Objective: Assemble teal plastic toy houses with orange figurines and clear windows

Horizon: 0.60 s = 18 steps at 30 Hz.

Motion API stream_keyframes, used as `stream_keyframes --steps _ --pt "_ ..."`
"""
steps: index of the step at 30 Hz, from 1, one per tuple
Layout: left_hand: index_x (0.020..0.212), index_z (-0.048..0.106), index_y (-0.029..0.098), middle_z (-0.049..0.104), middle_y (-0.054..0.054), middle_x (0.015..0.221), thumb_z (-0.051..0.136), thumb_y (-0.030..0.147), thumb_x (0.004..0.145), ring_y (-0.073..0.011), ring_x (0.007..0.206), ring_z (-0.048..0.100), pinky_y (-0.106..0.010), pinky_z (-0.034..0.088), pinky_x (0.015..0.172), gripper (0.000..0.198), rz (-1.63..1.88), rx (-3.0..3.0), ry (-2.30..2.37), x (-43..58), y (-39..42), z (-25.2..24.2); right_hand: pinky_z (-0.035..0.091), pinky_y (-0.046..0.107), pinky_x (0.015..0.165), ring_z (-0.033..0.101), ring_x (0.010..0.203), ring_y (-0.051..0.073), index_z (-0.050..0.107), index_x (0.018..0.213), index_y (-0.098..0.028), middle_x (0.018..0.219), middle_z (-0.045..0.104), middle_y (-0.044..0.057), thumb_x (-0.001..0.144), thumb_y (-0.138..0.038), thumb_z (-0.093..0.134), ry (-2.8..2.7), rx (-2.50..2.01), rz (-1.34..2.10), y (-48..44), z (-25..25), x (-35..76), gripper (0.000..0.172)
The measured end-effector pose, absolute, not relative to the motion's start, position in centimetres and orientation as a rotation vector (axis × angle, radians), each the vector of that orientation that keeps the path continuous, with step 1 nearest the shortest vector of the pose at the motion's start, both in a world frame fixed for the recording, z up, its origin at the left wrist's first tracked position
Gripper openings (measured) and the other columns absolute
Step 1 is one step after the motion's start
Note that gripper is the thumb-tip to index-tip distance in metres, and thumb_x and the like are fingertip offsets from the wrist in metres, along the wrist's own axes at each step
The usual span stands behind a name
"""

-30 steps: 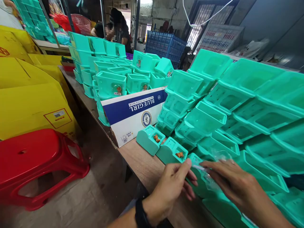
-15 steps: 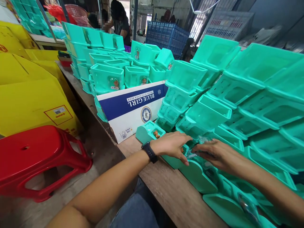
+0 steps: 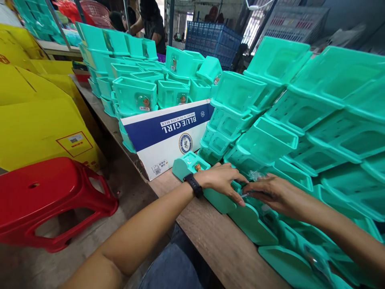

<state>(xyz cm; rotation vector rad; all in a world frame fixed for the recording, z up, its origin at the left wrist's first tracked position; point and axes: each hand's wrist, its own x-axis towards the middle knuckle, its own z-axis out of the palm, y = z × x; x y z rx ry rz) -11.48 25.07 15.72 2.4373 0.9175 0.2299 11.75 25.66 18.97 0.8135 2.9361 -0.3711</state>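
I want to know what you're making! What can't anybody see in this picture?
Head view:
- Inside of the holder under the left hand: the hand covers it.
- Whether the right hand holds anything: too small to tell where the two hands meet.
- The little brown toy: too small to name.
- The person at the back: cut off by the top edge.

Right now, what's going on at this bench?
A seated person works with both bare hands on a row of teal holders lying along the wooden table edge. The left hand lies over one teal holder. The right hand meets it, fingers at something small and clear that I cannot identify. Stacked teal baskets fill the table behind, beside a Blue Girl carton.
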Motion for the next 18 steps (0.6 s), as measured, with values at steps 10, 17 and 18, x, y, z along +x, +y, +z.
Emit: stream_keyframes --steps 10,17,18 --pt "0.126 0.07 0.029 0.071 -0.003 0.123 0.084 0.061 0.08 -0.03 0.124 0.056 -0.038 0.038 0.096 0.058 0.281 2.384 0.897 -11.3 25.5 14.9 0.04 0.033 0.069 0.068 0.072 0.018 0.076 0.11 -0.03 0.083 0.077 0.001 0.104 -0.028 0.05 2.962 0.771 -0.358 25.1 19.0 11.5 0.027" --pt "0.112 0.073 0.026 0.069 -0.001 0.126 0.088 0.055 0.076 -0.0294 0.126 0.054 -0.035 0.037 0.092 0.049 0.28 2.335 0.938 -10.8 25.7 14.8 0.042 0.035 0.076 0.068 0.08 0.021 0.077 0.112 -0.03 0.093 0.079 0.003 0.103 -0.03 0.053 2.859 0.792 -0.427 26.1 18.7 11.5 0.026" --pt "0.111 0.073 0.026 0.069 -0.001 0.126 0.089 0.053 0.075 -0.0294 0.127 0.054 -0.035 0.037 0.092 0.048 0.274 2.328 0.937 -10.8 25.7 14.9 0.042 0.035 0.076 0.068 0.08 0.021 0.078 0.11 -0.03 0.092 0.079 0.003 0.103 -0.031 0.053 2.851 0.78 -0.413 26.3 18.7 11.3 0.026"
